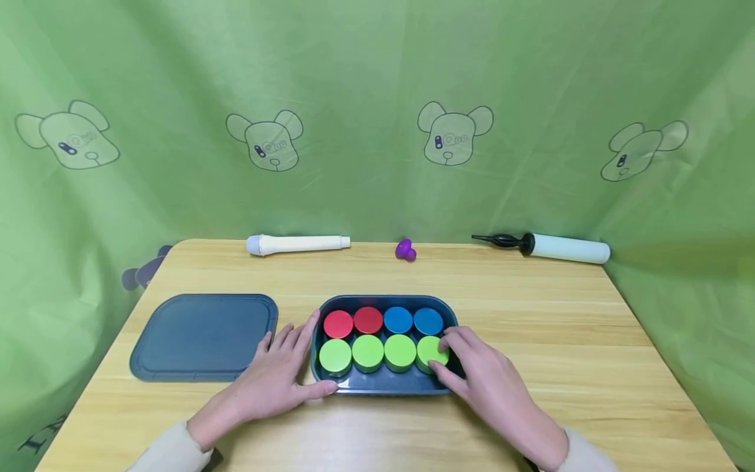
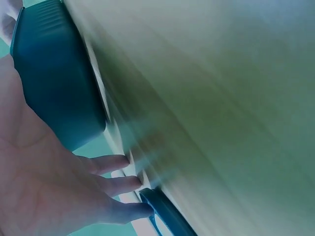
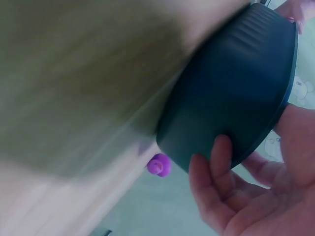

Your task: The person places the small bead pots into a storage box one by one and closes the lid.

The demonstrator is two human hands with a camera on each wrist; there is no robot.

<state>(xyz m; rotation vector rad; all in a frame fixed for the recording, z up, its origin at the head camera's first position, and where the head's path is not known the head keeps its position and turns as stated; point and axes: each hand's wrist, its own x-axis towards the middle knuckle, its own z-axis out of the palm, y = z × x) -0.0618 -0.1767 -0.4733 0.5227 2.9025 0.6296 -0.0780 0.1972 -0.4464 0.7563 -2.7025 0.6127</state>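
Note:
A dark blue rectangular box (image 1: 389,387) stands on the table, holding round cylinders in two rows. At the back are two red cylinders (image 1: 368,320) and two blue ones (image 1: 428,321); several green cylinders (image 1: 368,353) fill the front row. My right hand (image 1: 486,370) pinches the rightmost green cylinder (image 1: 432,354) between thumb and index finger, its other fingers by the box's right wall. My left hand (image 1: 277,380) braces the box's left end with extended fingers, the thumb at the front rim. In the left wrist view, its outer fingers reach down near a flat dark lid (image 2: 170,211).
The flat dark blue lid (image 1: 203,337) lies left of the box. Along the table's back edge are a white microphone-shaped stick (image 1: 301,244), a small purple knobbed piece (image 1: 405,249) and a pale hand pump with black nozzle (image 1: 566,248). A green curtain (image 1: 366,196) hangs behind.

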